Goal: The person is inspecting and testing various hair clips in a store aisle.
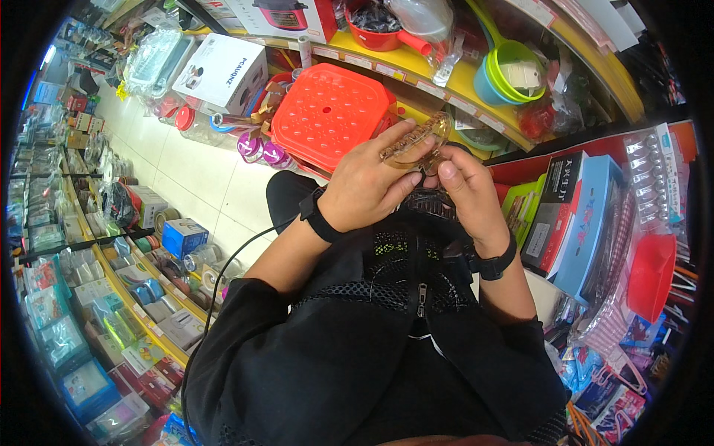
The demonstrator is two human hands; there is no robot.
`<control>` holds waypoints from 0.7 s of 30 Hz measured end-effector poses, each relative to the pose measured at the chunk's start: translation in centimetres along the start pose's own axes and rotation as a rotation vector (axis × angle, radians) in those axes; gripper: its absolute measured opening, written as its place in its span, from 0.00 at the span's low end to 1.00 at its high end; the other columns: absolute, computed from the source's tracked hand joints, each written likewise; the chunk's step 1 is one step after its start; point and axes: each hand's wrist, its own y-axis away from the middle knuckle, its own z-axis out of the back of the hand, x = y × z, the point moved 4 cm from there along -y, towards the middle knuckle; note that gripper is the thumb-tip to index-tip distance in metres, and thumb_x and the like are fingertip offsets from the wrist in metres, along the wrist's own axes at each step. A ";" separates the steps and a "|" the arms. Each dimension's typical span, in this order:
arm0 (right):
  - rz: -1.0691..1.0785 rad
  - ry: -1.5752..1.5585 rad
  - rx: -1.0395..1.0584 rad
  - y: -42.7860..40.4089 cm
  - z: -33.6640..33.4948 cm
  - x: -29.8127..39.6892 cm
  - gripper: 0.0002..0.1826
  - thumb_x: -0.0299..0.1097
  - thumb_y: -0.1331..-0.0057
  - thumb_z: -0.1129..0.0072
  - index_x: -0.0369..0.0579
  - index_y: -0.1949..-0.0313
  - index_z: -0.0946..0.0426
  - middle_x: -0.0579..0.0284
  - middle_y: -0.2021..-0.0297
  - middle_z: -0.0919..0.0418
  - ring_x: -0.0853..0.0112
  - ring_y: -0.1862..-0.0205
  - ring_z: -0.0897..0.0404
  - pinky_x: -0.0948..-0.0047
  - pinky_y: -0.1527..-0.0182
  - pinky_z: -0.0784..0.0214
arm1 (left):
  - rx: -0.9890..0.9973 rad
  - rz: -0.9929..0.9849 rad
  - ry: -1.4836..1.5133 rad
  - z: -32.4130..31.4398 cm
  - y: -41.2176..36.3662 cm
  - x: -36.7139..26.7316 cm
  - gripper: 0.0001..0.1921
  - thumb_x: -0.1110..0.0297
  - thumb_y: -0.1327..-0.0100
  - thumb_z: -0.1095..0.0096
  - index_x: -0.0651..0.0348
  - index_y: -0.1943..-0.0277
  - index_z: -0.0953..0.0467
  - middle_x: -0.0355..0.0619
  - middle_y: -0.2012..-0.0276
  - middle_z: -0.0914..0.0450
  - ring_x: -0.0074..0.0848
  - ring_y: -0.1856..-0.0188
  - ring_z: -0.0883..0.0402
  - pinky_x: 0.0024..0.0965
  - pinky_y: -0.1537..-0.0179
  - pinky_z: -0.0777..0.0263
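A translucent amber plastic hair claw clip [410,149] with a toothed edge is held in front of my body. My left hand [365,178] grips it, the fingers passing under and through its curved jaws. At its right side, the thumb and index finger of my right hand [471,192] pinch the clip's lower end. Just below the fingers is a dark brown toothed piece [429,203], which looks like another claw clip; my right hand partly hides it, and I cannot tell whether that hand holds it. Both wrists wear black bands.
A red plastic stool [329,114] stands just beyond my left hand. Behind it runs a yellow shelf [390,67] with green and blue dippers [510,75] and a red pan [375,33]. A white box [223,72] is at left. Upright boxes and a blue plastic bin [594,228] stand right.
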 end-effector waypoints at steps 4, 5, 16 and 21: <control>-0.009 -0.152 0.053 -0.1 -0.1 -0.4 0.22 0.42 0.27 0.47 0.34 0.46 0.29 0.61 0.59 0.21 0.77 0.59 0.23 0.77 0.54 0.30 | -0.001 -0.016 0.038 -0.1 -0.1 0.0 0.28 0.71 0.41 0.34 0.54 0.36 0.29 0.61 0.39 0.30 0.50 0.42 0.24 0.41 0.42 0.29; -0.015 -0.206 0.079 -0.1 -0.1 -0.5 0.21 0.42 0.27 0.47 0.34 0.47 0.29 0.61 0.59 0.21 0.77 0.59 0.23 0.76 0.53 0.30 | 0.001 -0.024 0.046 -0.1 -0.1 0.0 0.29 0.71 0.41 0.34 0.54 0.36 0.29 0.61 0.39 0.30 0.50 0.42 0.24 0.42 0.42 0.29; -0.024 -0.239 0.060 -0.1 -0.6 -0.1 0.19 0.39 0.27 0.48 0.34 0.48 0.29 0.59 0.59 0.21 0.77 0.58 0.21 0.76 0.51 0.29 | -0.004 -0.030 0.055 -0.4 -0.1 -0.1 0.28 0.73 0.41 0.34 0.53 0.36 0.28 0.60 0.39 0.30 0.49 0.42 0.24 0.41 0.44 0.28; -0.020 -0.238 0.046 0.0 -0.5 0.1 0.19 0.38 0.27 0.48 0.33 0.47 0.29 0.58 0.58 0.20 0.76 0.58 0.21 0.75 0.51 0.28 | -0.014 -0.032 0.063 -0.4 -0.2 -0.4 0.27 0.73 0.41 0.34 0.53 0.37 0.28 0.59 0.39 0.30 0.49 0.44 0.23 0.41 0.45 0.27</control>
